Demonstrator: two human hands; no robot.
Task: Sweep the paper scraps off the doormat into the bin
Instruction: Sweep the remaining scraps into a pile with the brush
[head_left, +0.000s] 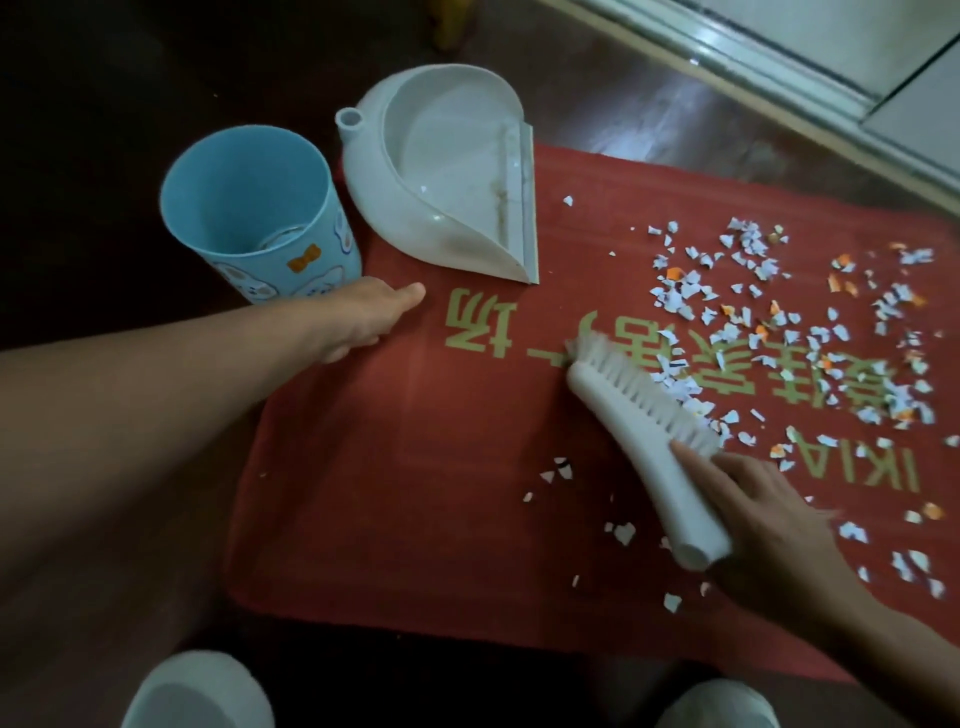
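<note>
Step in hand: gathering. My right hand (769, 525) grips the smooth, curved white plastic handle of the brush (639, 415). Its soft white bristles touch the near edge of the paper scraps (779, 322), which lie strewn over the right half of the doormat (389, 493).

My left hand (363, 312) rests at the mat's left edge beside the bin (291, 260), thumb out. Its fingers are hidden; I cannot tell their set.

Next move, as I judge it: draw the scraps left toward the dustpan (379, 176), whose flat lip lies on the mat. The mat is ribbed red pile, so light torn scraps may snag or scatter. The bin is a blue, open-topped plastic cylinder.
</note>
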